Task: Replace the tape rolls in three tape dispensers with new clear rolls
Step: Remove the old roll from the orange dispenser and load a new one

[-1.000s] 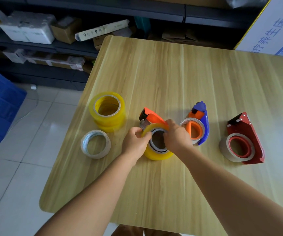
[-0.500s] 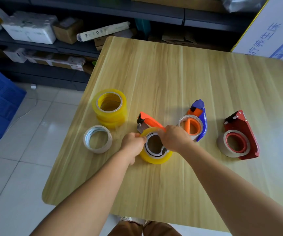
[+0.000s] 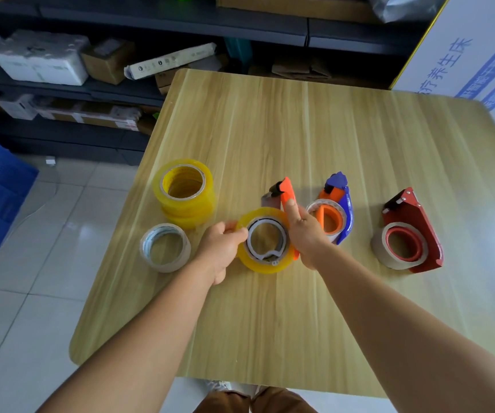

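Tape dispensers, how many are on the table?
3: the orange dispenser in the right hand, the blue dispenser beside it, and the red dispenser farthest right.

Soft daylight, wide-angle bend at edges.
Glare on floor tiles [image 3: 70, 231]; counter [image 3: 314, 138] evenly lit w/ faint shadows; shelves [image 3: 157, 22] dim.

The worktop [image 3: 300, 138] carries a yellow stack [image 3: 184, 192], a white roll [image 3: 165, 247] before it, and three dispensers right of it.

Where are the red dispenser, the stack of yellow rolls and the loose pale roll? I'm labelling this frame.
red dispenser [image 3: 425, 222], head view, flat side plate.
stack of yellow rolls [image 3: 207, 186], head view, top roll's rim.
loose pale roll [image 3: 180, 260], head view, outer wall.
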The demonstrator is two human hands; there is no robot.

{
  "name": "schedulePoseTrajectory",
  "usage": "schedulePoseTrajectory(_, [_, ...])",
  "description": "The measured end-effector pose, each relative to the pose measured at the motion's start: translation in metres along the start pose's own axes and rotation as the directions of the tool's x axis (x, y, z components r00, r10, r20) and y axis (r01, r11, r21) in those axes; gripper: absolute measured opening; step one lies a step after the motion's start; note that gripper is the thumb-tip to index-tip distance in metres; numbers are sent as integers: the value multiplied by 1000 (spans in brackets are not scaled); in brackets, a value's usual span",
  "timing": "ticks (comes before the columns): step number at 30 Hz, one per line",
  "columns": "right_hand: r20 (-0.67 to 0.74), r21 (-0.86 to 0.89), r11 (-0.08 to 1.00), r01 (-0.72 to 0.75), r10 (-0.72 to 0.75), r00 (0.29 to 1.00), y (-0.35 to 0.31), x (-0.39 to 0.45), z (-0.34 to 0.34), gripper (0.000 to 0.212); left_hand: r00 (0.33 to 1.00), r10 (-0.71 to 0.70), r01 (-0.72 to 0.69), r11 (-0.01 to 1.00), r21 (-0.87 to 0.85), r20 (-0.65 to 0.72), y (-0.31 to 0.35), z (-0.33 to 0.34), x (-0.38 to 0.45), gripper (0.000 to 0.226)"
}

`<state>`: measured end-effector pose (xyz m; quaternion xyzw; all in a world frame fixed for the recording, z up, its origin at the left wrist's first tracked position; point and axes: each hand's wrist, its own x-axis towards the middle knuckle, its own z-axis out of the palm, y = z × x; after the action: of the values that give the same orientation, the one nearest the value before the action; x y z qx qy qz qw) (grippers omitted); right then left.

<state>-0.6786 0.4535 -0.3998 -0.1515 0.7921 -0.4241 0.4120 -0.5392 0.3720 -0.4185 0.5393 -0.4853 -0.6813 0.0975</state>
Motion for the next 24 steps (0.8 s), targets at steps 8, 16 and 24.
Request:
schedulePoseTrajectory(8, [42,-171,967,188,-184,982,15,-12,7,94,996,23,-26,999,-39,-91,1,15,-3,47])
schedulePoseTrajectory(16, [185,-361,888,285,-231,955,19,-22,2,93,998,5,-7,999,-44,-61,8,22,-11,51])
schedulePoseTrajectory(24, [52,-417,871,261,-263,963,13,-17,-4,88,993,110,-109,994,-29,50,20,25,-13,37])
